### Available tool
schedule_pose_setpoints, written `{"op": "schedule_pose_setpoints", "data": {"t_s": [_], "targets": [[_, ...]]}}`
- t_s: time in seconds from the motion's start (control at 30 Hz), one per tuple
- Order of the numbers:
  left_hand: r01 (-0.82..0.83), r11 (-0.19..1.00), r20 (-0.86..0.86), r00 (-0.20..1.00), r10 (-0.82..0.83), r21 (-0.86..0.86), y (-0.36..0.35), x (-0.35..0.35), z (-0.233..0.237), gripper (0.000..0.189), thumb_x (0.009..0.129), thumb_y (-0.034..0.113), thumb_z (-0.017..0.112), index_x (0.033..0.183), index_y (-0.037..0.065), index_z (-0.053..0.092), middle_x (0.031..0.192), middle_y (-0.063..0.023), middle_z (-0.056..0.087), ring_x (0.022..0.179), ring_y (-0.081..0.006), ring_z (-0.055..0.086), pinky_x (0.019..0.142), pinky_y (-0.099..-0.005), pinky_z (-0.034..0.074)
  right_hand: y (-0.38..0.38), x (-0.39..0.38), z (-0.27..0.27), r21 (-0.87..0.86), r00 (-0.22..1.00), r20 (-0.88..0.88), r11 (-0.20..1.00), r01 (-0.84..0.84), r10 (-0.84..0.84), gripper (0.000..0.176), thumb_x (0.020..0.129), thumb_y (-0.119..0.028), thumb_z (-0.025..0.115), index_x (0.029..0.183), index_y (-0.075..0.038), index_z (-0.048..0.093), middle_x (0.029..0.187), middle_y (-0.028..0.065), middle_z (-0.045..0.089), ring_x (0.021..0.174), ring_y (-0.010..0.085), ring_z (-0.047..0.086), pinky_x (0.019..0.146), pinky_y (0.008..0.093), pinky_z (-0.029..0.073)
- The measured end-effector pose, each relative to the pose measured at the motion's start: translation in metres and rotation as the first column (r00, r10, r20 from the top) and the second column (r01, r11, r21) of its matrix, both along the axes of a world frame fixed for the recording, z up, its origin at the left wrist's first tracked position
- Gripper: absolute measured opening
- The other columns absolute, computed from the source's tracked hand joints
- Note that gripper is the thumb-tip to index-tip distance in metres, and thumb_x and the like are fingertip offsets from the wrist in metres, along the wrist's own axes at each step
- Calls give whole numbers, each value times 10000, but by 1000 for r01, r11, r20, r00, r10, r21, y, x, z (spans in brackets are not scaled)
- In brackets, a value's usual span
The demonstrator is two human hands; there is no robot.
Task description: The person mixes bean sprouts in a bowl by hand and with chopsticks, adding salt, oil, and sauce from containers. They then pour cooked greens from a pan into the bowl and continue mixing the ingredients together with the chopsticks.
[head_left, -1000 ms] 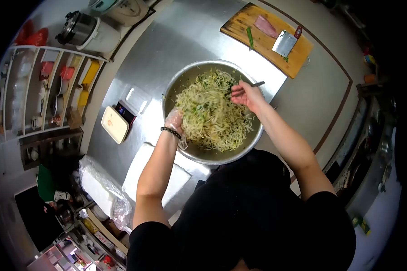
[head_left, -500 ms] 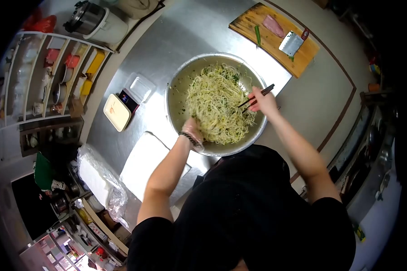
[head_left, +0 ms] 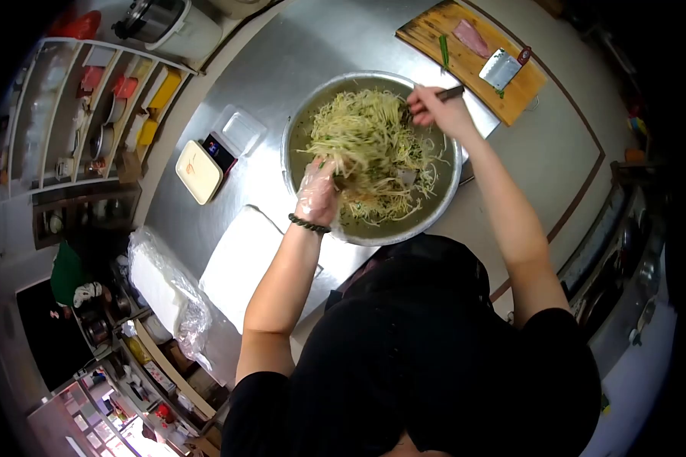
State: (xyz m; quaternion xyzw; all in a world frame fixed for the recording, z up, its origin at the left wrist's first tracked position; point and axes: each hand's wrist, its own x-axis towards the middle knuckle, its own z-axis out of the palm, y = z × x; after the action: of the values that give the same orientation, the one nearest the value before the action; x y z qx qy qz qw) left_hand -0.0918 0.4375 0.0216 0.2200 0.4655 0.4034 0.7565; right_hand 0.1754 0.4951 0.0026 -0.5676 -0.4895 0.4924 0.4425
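A big metal bowl holds a heap of pale bean sprouts flecked with green. My left hand, in a clear plastic glove and with a dark beaded bracelet at the wrist, is inside the bowl's left part. Its fingers are wrapped round sprouts, partly hidden under them. At the bowl's upper right rim, my right hand is closed on dark chopsticks; their tips are hidden behind the hand and sprouts.
A wooden board at the upper right bears a cleaver, pink meat and green stalks. On the left are a cream tray, a clear container and a white cloth. Plastic-wrapped white material lies beyond.
My left hand has moved up and deeper into the bowl, lifting sprouts. My right hand has risen toward the upper right rim with the chopsticks. The camera view has shifted slightly.
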Motion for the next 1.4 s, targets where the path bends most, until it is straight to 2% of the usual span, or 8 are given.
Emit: {"op": "schedule_pose_setpoints", "data": {"t_s": [0.23, 0.33, 0.43, 0.63, 0.97, 1.2, 1.27, 1.4], "targets": [[-277, 765, -177, 961, 213, -582, -12, 10, -70, 553, 878, 433, 450, 1310, 98, 367, 1312, -132, 402, 1200, -291, 364, 972, -478, 322, 41, 9, -49, -106, 988, 156, 994, 11, 6, 390, 875, -379, 513, 850, -11, 638, 702, 72, 619, 563, 138, 609, 532, 236, 492], [178, 885, -18, 982, -188, 430, 10, -31, -303, 547, 883, 442, 436, 1296, 85, 394, 1328, -91, 406, 1213, -294, 360, 1005, -479, 306, 29, -1, -69, -338, 993, -111, 941, -9, -30, 399, 882, -358, 498, 862, 25, 609, 730, 114, 622, 564, 181, 623, 526, 258, 515], [-58, 920, 195, 970, 143, -387, 22, 21, -99, 399, 905, 331, 452, 1197, 62, 493, 1174, -109, 545, 1045, -281, 529, 923, -439, 422, 2, -23, -75, -442, 960, -254, 897, -4, -120, 425, 893, -360, 477, 882, 51, 583, 742, 146, 615, 588, 219, 630, 532, 282, 531], [19, 973, -266, 960, -82, -232, 30, -4, -14, 415, 797, 188, 622, 1154, 16, 499, 1178, -173, 506, 969, -298, 572, 780, -489, 506, -26, -30, -50, -396, 842, -494, 918, 5, -217, 410, 896, -356, 480, 899, 40, 587, 764, 141, 603, 582, 210, 625, 503, 259, 523], [472, 878, -876, 386, -288, -81, 67, -50, -102, 521, 816, 314, 610, 1140, -76, 490, 1021, -149, 601, 956, -254, 575, 787, -393, 478, -38, -86, -27, 133, 994, 79, 989, 62, -73, 207, 841, -298, 575, 871, -122, 680, 747, 24, 655, 695, 146, 610, 684, 341, 477], [493, 869, -822, 480, -305, -35, 42, -55, -101, 494, 775, 237, 659, 1190, 27, 490, 979, -174, 616, 982, -281, 571, 857, -407, 455, -115, -9, -6, 78, 984, 176, 997, -24, 10, 178, 861, -220, 567, 908, -90, 679, 748, 51, 648, 619, 117, 581, 574, 232, 462], [-109, 947, -648, 752, -121, -303, -1, -19, -62, 521, 790, 263, 633, 1235, 74, 439, 1089, -190, 571, 1027, -364, 529, 868, -602, 388, -121, 10, -31, -15, 988, 113, 994, 104, -102, 264, 865, -244, 556, 891, -2, 657, 723, 84, 639, 601, 123, 593, 556, 223, 477], [310, 826, -164, 889, -427, -471, -34, -5, -146, 576, 773, 291, 647, 1275, 165, 395, 1308, -125, 401, 1207, -326, 346, 981, -556, 305, -105, -36, -62, -416, 958, -169, 898, 143, -231, 354, 875, -279, 521, 804, 54, 616, 662, 121, 612, 489, 178, 600, 443, 261, 494]]}}
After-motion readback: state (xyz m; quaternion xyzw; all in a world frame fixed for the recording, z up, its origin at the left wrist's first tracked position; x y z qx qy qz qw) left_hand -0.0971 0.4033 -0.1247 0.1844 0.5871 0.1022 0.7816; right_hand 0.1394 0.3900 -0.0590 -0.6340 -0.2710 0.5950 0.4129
